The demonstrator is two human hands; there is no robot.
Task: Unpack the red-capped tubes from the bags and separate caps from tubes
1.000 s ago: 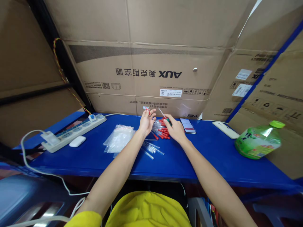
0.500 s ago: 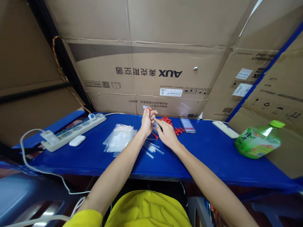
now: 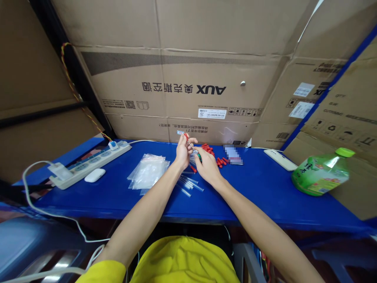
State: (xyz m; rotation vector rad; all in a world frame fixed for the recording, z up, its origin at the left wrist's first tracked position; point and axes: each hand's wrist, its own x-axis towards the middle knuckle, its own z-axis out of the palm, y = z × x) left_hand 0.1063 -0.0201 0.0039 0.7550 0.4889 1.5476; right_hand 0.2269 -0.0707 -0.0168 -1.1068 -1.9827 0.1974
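My left hand [image 3: 183,154] is raised over the table's back part, closed on a small red piece [image 3: 186,136] pinched near its fingertips. My right hand [image 3: 207,164] is wrapped round a screwdriver with a green handle [image 3: 199,157]. Its thin metal shaft slants up and left to the red piece; whether the tip sits inside it I cannot tell. Under and between the hands lie several clear tubes [image 3: 188,184], and a red-ended piece [image 3: 193,168] shows there. More small red pieces [image 3: 221,162] are heaped just beyond my right hand, which partly hides them.
Clear plastic bags [image 3: 149,171] lie left of my hands on the blue table [image 3: 250,196]. Further left are a power strip [image 3: 97,163] and a white case [image 3: 95,175]. A phone-like item [image 3: 233,155], a white device [image 3: 279,159] and a green bottle [image 3: 321,175] stand rightward. Cardboard [image 3: 188,70] walls the back.
My right fingers have shifted slightly on the screwdriver, and more of its green handle shows. Both hands stay in nearly the same place; the view has moved a little.
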